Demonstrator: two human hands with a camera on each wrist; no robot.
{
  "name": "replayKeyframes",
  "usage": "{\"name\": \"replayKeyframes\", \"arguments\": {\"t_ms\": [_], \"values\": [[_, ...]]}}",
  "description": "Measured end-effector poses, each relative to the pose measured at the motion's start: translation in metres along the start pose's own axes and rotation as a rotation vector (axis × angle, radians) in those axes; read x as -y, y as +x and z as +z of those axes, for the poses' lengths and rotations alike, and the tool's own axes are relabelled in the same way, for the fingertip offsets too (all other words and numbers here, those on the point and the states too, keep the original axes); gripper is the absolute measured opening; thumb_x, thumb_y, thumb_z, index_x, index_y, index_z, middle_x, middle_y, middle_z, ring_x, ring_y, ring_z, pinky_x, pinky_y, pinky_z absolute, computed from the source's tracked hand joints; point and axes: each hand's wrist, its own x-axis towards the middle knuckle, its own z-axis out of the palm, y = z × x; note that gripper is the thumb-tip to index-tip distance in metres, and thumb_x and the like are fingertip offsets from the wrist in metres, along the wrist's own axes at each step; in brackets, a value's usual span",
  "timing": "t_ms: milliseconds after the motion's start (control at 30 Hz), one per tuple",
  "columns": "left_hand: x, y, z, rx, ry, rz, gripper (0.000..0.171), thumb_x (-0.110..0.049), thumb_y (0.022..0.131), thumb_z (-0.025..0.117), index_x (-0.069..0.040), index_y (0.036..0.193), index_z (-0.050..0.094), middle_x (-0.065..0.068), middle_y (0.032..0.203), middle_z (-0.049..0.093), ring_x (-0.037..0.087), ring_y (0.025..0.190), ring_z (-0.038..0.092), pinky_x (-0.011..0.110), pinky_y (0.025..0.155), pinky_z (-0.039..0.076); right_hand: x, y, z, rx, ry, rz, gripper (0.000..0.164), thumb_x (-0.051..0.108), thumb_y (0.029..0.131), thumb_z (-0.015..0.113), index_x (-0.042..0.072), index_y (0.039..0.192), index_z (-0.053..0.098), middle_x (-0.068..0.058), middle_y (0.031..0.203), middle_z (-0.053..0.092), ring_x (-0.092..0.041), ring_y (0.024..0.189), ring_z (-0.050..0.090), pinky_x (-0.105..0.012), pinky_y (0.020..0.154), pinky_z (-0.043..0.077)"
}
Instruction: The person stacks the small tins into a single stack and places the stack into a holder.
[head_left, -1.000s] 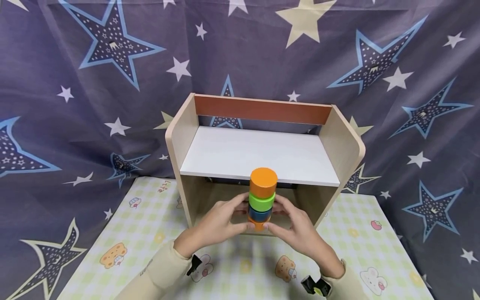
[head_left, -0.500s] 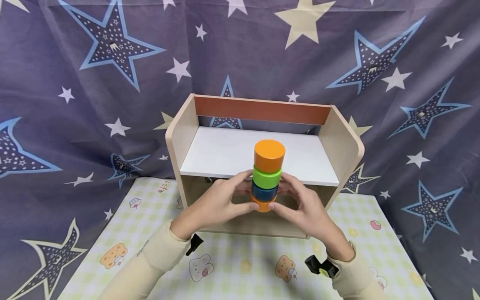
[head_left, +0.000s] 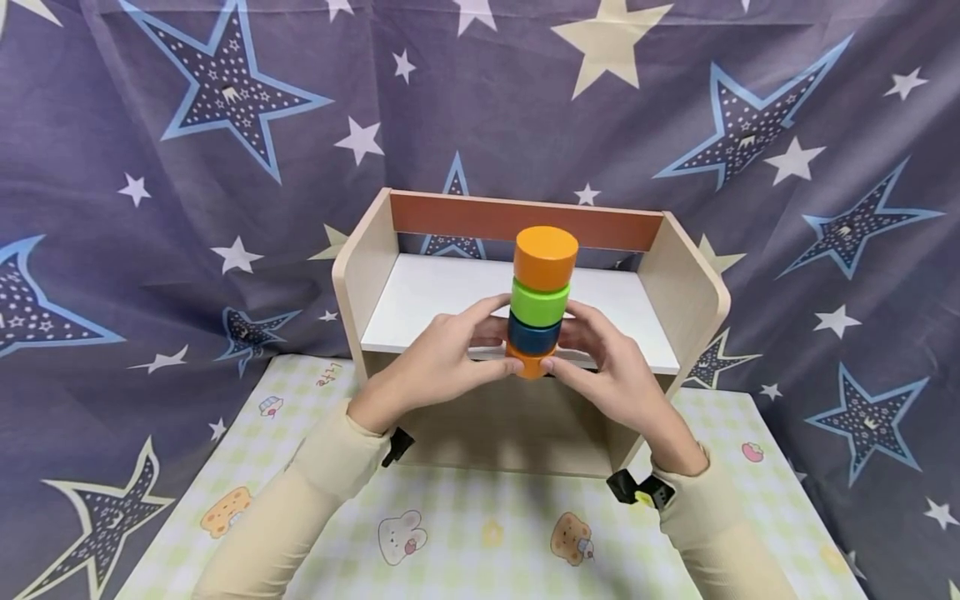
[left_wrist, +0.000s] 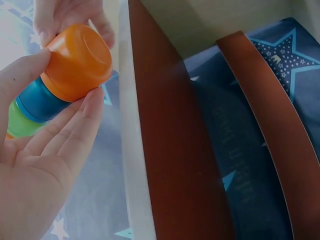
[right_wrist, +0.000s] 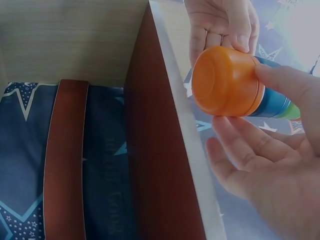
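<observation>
An upright stack of toy stacking cups (head_left: 540,304) is held in the air before the small shelf unit. From the top its colours run orange, green, dark blue, orange. My left hand (head_left: 450,358) holds its lower part from the left, thumb on the bottom orange cup (head_left: 531,365). From the right, my right hand (head_left: 618,371) grips the same part, its thumb close to the other. In the left wrist view the underside of the orange cup (left_wrist: 80,62) shows, with fingertips against it. The right wrist view has this orange cup (right_wrist: 225,82) between thumb and fingers.
Behind the hands stands a wooden shelf unit (head_left: 681,283) with a white upper board (head_left: 442,287), side panels and a brown back rail (head_left: 450,214). It stands on a checked tablecloth (head_left: 480,575). A star-patterned curtain (head_left: 495,108) hangs behind.
Both hands have lifted the stack, from in front of the lower compartment to above the front edge of the white board. The grip looks the same, and the shelf unit has not moved.
</observation>
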Motion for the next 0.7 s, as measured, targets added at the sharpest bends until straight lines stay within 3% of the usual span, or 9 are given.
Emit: {"name": "replayKeyframes", "arguments": {"t_ms": [300,700], "values": [[0.016,0.014,-0.003,0.015,-0.038,-0.056,0.074,-0.023,0.092,0.076,-0.014,0.154,0.036,0.005,0.128,0.066,0.009,0.109,0.065,0.028,0.091,0.055,-0.011,0.015,0.002,0.008,-0.011,0.107,0.067,0.012,0.092,0.075,0.014,0.15,0.042,-0.009,0.129,0.064,-0.025,0.114,0.063,-0.039,0.096,0.054],[0.027,0.025,-0.004,-0.008,-0.055,-0.151,0.07,-0.023,0.094,0.074,-0.012,0.153,0.037,0.005,0.133,0.062,0.012,0.114,0.063,0.03,0.094,0.054,-0.019,0.032,0.004,0.009,-0.049,0.111,0.065,0.008,0.095,0.071,0.008,0.151,0.039,-0.016,0.133,0.061,-0.028,0.116,0.062,-0.042,0.097,0.054]]}}
